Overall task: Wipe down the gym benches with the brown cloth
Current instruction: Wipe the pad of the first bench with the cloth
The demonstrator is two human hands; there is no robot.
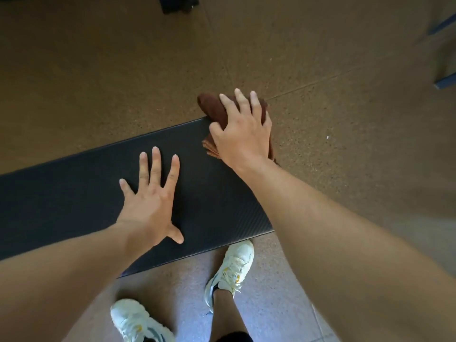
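Head view looks down on a black bench point(74, 193), its right end holding the brown cloth point(214, 109) at the far corner. Right hand point(243, 134) presses the cloth with straight fingers; left hand point(150, 201) lies flat, fingers spread, on the pad.

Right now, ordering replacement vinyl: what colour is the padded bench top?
Black padded bench top, head view.

left hand point(150, 201) splayed flat, right hand point(243, 129) pressing

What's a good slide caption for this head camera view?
Right hand presses the brown cloth at the black bench end; left hand rests flat.
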